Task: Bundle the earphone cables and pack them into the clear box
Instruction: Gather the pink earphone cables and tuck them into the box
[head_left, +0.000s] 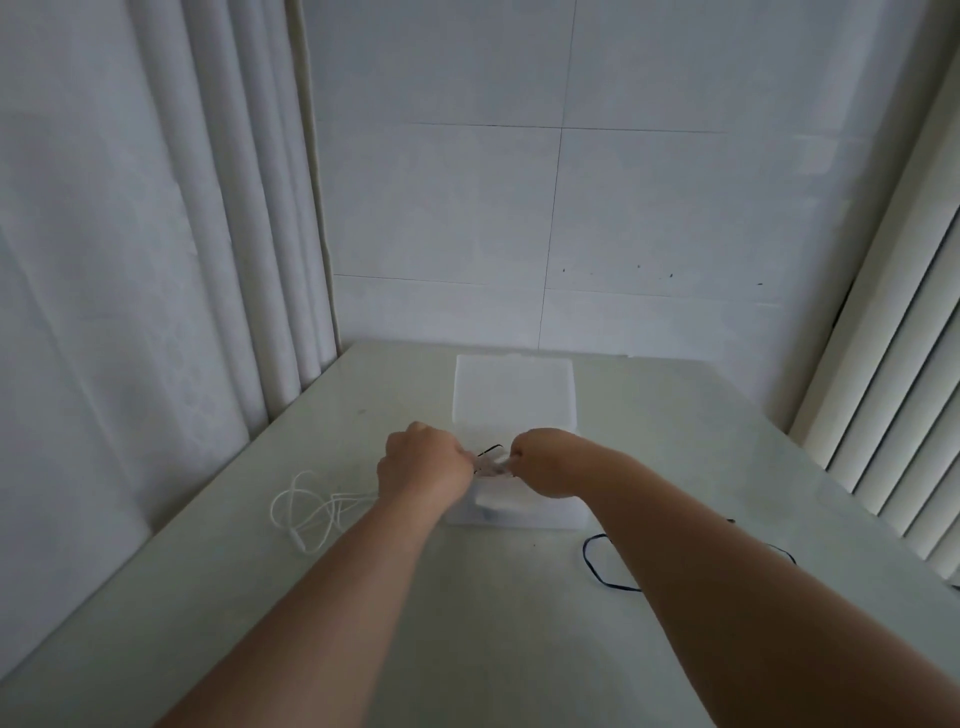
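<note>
The clear box (519, 514) stands open at the middle of the table, its lid (514, 389) raised behind it. Over the box, my left hand (423, 465) and my right hand (545, 460) are close together, both with curled fingers pinching a small cable bundle (491, 460) of black and pale wire between them. Most of that bundle is hidden by the fingers. A loose white earphone cable (311, 512) lies on the table left of the box. A dark blue earphone cable (597, 564) lies to the right, partly under my right forearm.
The pale table (467, 623) meets a white tiled wall at the back. A white curtain (156, 260) hangs along the left edge, and vertical blinds (893, 415) run along the right side.
</note>
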